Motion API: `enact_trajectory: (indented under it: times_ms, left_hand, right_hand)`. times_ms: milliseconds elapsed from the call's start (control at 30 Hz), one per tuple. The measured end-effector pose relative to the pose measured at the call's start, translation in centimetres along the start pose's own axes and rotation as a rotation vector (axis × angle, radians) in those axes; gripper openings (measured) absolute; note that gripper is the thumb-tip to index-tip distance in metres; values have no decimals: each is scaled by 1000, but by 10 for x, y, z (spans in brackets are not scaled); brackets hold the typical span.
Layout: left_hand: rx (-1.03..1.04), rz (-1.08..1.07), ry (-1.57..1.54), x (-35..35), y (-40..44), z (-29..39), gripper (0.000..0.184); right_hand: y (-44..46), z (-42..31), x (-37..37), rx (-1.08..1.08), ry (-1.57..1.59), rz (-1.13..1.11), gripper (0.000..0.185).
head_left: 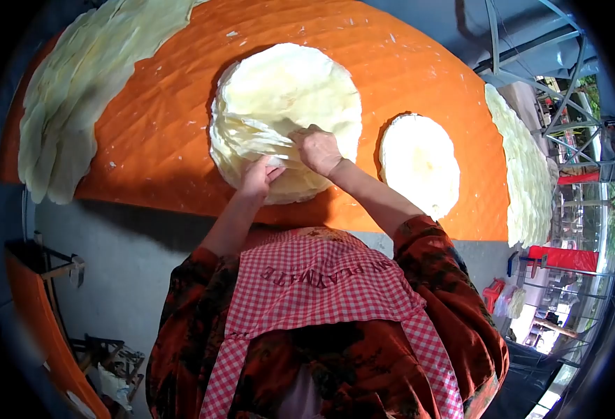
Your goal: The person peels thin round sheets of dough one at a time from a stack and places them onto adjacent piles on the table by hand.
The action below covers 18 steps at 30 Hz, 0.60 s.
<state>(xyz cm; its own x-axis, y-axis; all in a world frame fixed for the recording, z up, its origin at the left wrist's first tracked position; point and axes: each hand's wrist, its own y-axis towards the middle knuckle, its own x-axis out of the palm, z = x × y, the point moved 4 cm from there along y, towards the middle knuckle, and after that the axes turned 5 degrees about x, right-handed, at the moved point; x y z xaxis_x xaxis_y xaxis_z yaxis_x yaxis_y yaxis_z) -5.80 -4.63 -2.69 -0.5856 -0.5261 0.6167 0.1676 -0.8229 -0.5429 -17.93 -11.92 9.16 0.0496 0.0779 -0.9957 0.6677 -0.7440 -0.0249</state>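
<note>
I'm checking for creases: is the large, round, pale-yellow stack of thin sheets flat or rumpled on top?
Partly rumpled: the stack shows raised folds beside the left hand, while its far side looks mostly flat.

Bench [168, 153] runs across in front of me, floor [126, 244] below on the near side. Centre stack [286, 84] sits mid-bench, straight ahead; my left hand [257, 174] is at its near left part, my right hand [318, 149] on it, further back and to the right. Side stack [419, 164] lies on the bench to the right, bare gap between the two. Overlapping sheets [98, 84] lie over the bench's left end, another row [521, 181] along its right end, metal frame [566, 91] beyond that
</note>
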Motion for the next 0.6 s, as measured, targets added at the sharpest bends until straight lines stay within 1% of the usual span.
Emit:
enact_trajectory:
  times_ms: [100,133,233,267,333,367,400,433,467,500,533,567,600]
  left_hand:
    - [-17,22,26,-10,13,-10,29]
    - [-23,37,40,-11,16,-12,29]
    - [-6,90,39,-15,16,-15,29]
    - [-15,109,53,-19,18,-18,28]
    - [-29,144,80,-25,27,-23,27]
    - [-26,122,57,-25,28,-23,27]
    - [-23,99,34,-24,26,-22,27]
    - [-19,75,11,-16,16,-13,27]
    - [5,117,122,-8,5,-4,30]
    - [11,139,100,-2,0,0,33]
    - [13,161,80,2,-5,2,35]
    - [19,178,63,5,-7,3,37]
    - [8,117,138,-7,6,-3,46]
  right_hand:
    - [-12,-7,12,-58,161,113,36]
    - [-14,-11,19,-82,210,161,46]
    - [-22,-18,20,-8,178,218,57]
    - [-20,-16,28,6,120,284,53]
    - [-14,-9,42,-2,175,338,42]
    - [-9,-6,47,-6,202,366,37]
    - [-2,-3,39,78,141,200,30]
    - [6,5,29,161,79,34,26]
    - [29,36,42,175,-10,66,22]
    - [53,60,14,207,100,65,23]
    - [80,83,-20,182,193,35,24]
    - [112,111,-61,86,165,95,24]
    - [134,129,-112,137,229,103,28]
